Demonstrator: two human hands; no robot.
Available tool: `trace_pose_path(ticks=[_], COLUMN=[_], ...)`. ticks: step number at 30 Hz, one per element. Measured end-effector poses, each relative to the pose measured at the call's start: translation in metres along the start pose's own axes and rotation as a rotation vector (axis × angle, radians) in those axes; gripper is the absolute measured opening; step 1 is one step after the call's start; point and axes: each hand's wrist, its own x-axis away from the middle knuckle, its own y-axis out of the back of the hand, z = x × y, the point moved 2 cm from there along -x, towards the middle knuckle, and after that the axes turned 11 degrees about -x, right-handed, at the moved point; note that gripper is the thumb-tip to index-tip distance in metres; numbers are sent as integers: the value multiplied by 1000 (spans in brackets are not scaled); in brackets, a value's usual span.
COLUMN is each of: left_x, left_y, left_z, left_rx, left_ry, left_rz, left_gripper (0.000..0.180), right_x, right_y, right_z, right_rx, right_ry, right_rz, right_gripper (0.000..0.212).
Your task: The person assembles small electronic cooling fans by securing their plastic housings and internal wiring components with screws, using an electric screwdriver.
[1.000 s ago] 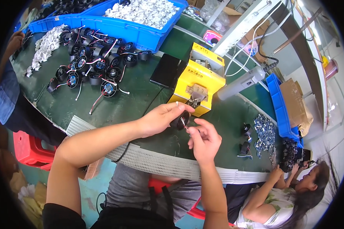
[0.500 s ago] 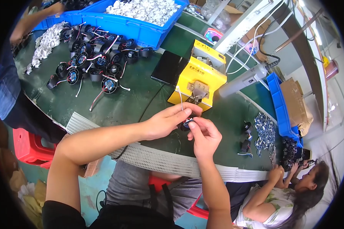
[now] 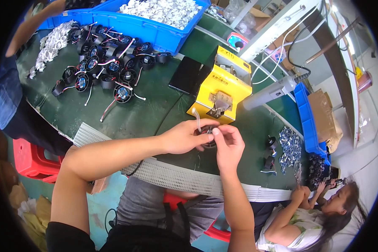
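The left hand [image 3: 182,136] and the right hand [image 3: 229,147] are close together, fingers closed on one round black fan-type housing [image 3: 208,142] from opposite sides. The housing is held above the green bench [image 3: 130,119], near its front edge and just in front of the yellow machine [image 3: 218,88].

The housing is ring-shaped. Part of its rim and dark interior shows between the fingers, facing roughly up toward the wearer. Its exact tilt cannot be told, as fingertips cover much of it; being round, it presents no clear long axis in this view. Its pale wire lead [image 3: 198,121] gives the plainest direction: it rises from the left hand's fingers and points away from the wearer, leaning slightly left, its free end before the machine's lower left corner.

Similar black housings [image 3: 90,64] lie piled at the far left, their leads pointing various ways.
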Motion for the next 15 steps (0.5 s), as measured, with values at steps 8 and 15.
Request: trace_pose_path(ticks=[8, 15], left_x=[-4, -3], left_y=[13, 19], left_z=[9, 8], left_rx=[162, 168], left_ry=[185, 284], left_rz=[-37, -43], left_gripper=[33, 34], right_x=[-100, -91], right_y=[31, -31], right_z=[40, 71], right_rx=[185, -269], right_ry=[236, 462], right_rz=[-190, -206], right_gripper=[61, 57])
